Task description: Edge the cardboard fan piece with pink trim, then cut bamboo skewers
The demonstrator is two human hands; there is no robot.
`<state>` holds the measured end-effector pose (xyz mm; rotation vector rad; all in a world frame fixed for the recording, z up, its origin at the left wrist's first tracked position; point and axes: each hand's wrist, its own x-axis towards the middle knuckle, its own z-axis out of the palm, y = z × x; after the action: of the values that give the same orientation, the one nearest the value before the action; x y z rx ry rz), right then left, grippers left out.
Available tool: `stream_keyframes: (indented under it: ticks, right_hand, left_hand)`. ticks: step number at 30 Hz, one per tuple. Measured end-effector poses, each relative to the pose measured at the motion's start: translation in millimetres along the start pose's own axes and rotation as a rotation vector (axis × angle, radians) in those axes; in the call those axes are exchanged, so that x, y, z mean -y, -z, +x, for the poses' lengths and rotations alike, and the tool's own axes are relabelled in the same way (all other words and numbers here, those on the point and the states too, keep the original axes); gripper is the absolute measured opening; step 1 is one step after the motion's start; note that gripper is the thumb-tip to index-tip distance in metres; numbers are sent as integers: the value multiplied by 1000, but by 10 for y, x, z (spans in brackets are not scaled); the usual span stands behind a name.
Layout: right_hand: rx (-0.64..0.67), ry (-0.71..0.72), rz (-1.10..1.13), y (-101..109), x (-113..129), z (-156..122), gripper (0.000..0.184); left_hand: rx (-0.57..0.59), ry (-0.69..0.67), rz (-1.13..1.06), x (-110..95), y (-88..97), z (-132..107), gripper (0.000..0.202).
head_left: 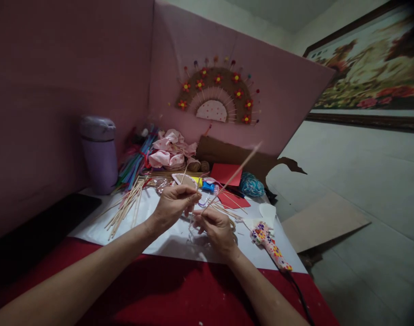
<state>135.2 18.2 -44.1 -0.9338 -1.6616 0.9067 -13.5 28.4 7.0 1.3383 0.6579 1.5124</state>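
Observation:
My left hand [173, 206] is closed in a pinch in front of me, with a thin pale strand [190, 222] hanging just below its fingertips. What exactly sits between those fingers is too small to tell. Close beside it, my right hand [219, 228] grips the lower end of a long thin wooden stick [237, 170], which slants up to the right, its tip blurred. Both hands are above the white sheet, their fingertips a little apart. Behind my left hand lies a cardboard piece with a pale pink edge [185, 180].
Loose wooden sticks [127, 206] lie left; red sheets [226, 174] and a blue yarn ball [252, 184] lie behind. A flower-patterned glue gun [271, 246] with a cord is at right. A purple tumbler [98, 156] stands at left. A decorated cardboard arch [212, 79] hangs on the pink panel.

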Motion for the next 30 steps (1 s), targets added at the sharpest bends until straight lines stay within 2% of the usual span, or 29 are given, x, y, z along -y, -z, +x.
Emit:
stream_keyframes:
  ticks: [3,8,14,23,30]
  right_hand:
    - [8,92,-100,-9,-27,19,18]
    - [31,142,-147,-31,-30,28,21]
    - [45,136,-129,-57,-10,9,23]
    - [-3,100,-114,-71,-41,-10,22]
    - [-28,115,-119,-97,-37,12,16]
  left_hand:
    - [-7,11,2,76,14,11,23]
    - [0,40,-7,186,25,10,27]
    - [30,48,4,172,2,-29,25]
    - [63,29,36,196,-8,-70,13]
    - [99,-15,72,197,32,-67,13]
